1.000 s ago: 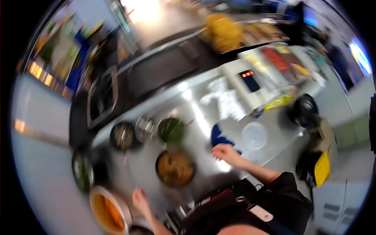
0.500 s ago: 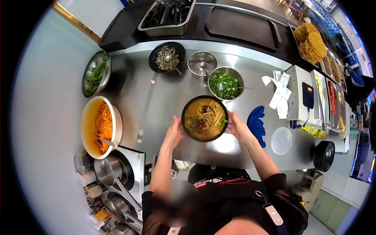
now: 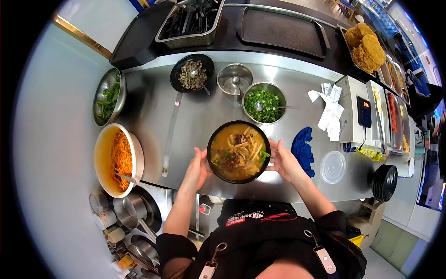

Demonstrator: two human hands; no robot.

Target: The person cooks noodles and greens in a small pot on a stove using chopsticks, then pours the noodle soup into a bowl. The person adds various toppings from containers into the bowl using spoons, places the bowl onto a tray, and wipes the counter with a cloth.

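Note:
A black bowl (image 3: 226,179) of orange-brown soup (image 3: 236,160) is held between my two hands, above the steel counter near its front edge. Sliced strips, green leaves and dark bits float in the broth. My left hand (image 3: 197,171) grips the bowl's left side, thumb up along the rim. On the opposite side, my right hand (image 3: 281,160) holds it, its fingertips partly hidden at the rim. Just beyond the bowl sits a steel bowl of chopped green onions (image 3: 262,100) with a spoon. A crumpled blue cloth (image 3: 303,151) lies right of my right hand.
Behind stand a steel pot (image 3: 226,83) and a black bowl of diced food (image 3: 192,76). To the left are shredded carrots (image 3: 121,160) and leafy greens (image 3: 109,100). Rightward lie paper slips (image 3: 331,114), a clear lid (image 3: 333,167) and stacked black bowls (image 3: 384,182). Saucepans (image 3: 130,210) occupy the lower left.
The soup bowl has come nearer to my body and looks larger, with both hands still around it. My view has shifted slightly. The other items stay in place.

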